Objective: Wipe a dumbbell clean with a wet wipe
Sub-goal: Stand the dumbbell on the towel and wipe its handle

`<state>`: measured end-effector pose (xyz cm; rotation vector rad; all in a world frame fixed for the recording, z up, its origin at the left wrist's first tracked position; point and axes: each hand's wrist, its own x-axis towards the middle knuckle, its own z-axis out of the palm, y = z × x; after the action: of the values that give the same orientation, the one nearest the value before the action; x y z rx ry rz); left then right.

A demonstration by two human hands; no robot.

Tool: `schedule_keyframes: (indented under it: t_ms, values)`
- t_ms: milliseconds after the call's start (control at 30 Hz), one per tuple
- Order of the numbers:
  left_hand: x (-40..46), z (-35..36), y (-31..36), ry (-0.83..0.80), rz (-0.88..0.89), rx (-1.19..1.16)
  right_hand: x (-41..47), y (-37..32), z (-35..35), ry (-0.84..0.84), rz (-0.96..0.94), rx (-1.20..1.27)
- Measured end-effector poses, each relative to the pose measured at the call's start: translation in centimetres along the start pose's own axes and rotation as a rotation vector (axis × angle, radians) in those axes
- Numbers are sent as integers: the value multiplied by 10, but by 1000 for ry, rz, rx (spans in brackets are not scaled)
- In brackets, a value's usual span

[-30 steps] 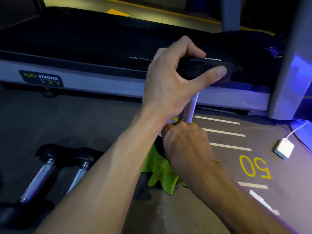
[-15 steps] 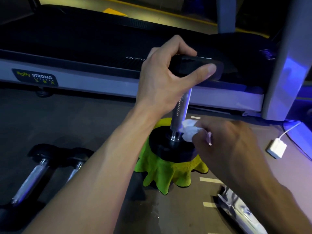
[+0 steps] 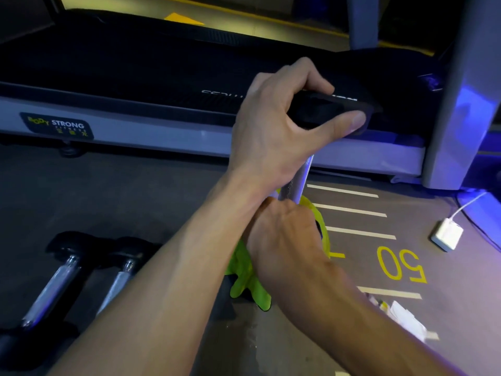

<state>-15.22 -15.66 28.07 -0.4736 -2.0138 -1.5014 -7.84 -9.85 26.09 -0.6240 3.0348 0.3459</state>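
The right hand has swung back from beside the bar to its near side, hiding the wipe, so the rubbing goes on. Its fingers are curled low at the bar, their grip hidden. The left hand grips the top of the dumbbell, upright on a green cloth on the floor.

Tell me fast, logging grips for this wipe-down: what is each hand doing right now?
Left hand: grips the upright dumbbell by its top head.
Right hand: curled at the bar's lower end; what it holds cannot be told.
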Motion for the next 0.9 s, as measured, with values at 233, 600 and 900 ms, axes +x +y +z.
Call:
schedule_keyframes:
  t_ms: [233, 600, 900]
  values:
    - [2, 3, 1, -17, -1, 27, -45, 69, 13, 116, 199, 301]
    - [7, 5, -1, -30, -30, 31, -37, 66, 27, 235, 6, 528]
    - [5, 3, -1, -48, -4, 14, -8, 21, 8, -14, 80, 83]
